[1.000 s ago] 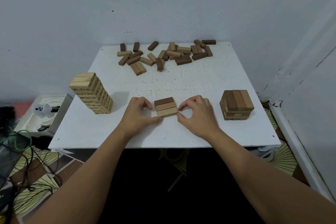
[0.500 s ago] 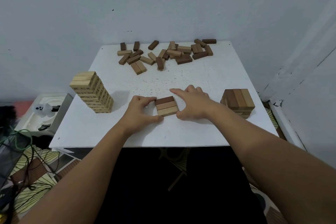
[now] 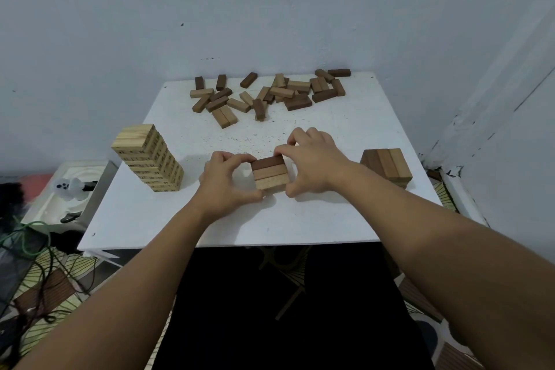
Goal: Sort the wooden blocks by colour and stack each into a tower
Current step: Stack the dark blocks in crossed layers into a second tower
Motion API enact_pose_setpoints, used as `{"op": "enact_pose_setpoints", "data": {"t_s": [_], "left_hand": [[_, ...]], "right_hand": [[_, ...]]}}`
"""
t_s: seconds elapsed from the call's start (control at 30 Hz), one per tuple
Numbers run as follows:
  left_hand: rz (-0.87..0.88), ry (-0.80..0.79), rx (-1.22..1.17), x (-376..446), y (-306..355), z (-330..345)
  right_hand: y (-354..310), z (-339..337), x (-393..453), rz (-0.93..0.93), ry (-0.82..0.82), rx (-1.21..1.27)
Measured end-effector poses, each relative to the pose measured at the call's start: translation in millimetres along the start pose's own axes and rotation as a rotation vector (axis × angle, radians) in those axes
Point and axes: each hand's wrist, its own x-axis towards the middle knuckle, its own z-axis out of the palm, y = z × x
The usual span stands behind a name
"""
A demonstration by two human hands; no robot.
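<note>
Since half a second ago, the right hand [image 3: 315, 165] has curled back onto the row of three blocks [image 3: 270, 174]. Both it and the left hand [image 3: 223, 182] pinch the row's ends; squaring is under way, and another layer from the pile [image 3: 264, 93] behind the row is called for next.

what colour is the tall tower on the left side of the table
Pale, light pine-coloured wood; the tall tower shows best in the head view.

Two hands [image 3: 223, 179], two towers [image 3: 149, 158], one table [image 3: 345, 219]

A square white table [image 3: 330, 219] is carrying a three-block layer [image 3: 270, 176] between the fingers [image 3: 300, 137], a pale tower [image 3: 148, 158] left, a brown stack [image 3: 387, 167] right, loose blocks [image 3: 270, 94] beyond.
</note>
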Motion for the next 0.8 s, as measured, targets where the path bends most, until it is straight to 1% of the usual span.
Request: {"op": "enact_pose_setpoints", "data": {"t_s": [0.17, 0.27, 0.57, 0.8], "left_hand": [[0.070, 0.030, 0.043, 12.6, 37.6, -5.9], [0.107, 0.019, 0.033, 20.7, 64.7, 3.2], [0.212, -0.125, 0.009, 38.0, 137.1, 55.5], [0.208, -0.229, 0.033, 44.8, 157.0, 84.6]], "right_hand": [[20.4, -29.5, -13.4, 0.030, 0.063, -0.028], [40.9, -46.4, -29.9, 0.088, 0.059, 0.012], [113.3, -66.8, -98.0, 0.272, 0.023, 0.173], [147.7, -58.8, -122.5, 0.314, -0.036, 0.234]]}}
